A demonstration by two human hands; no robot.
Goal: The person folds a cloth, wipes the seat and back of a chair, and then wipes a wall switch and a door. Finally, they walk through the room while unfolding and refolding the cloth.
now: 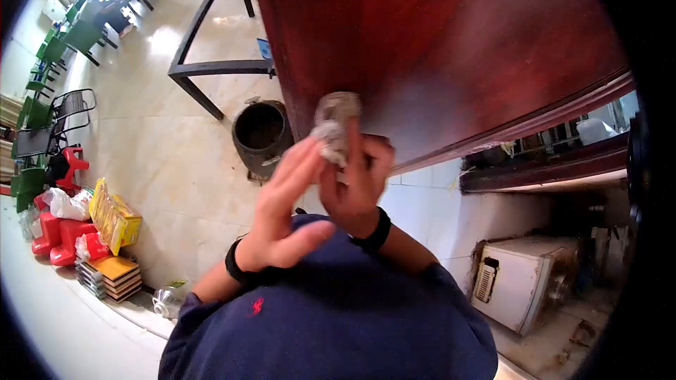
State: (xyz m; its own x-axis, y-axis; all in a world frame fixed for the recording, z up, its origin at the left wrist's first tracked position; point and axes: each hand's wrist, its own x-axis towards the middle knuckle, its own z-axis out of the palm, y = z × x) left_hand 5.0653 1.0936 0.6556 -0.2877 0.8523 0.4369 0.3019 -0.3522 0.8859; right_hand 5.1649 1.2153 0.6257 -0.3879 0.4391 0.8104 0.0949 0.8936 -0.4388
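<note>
A crumpled grey-beige rag [336, 114] lies against the near edge of a dark red, glossy wooden panel [436, 35]. My right hand [360, 186] has its fingers bent around the lower part of the rag, with one finger pointing along it. Beside it, my left hand [285, 200] is open, fingers stretched and thumb apart, its fingertips right at the rag's lower left side. Both wrists wear black bands.
A dark round pot-like stove [262, 130] stands on the tiled floor below the panel, near a black metal frame [222, 68]. Red stools [67, 236], a yellow box [116, 218] and stacked boards [113, 276] sit at left. A rusty white appliance [507, 281] is at lower right.
</note>
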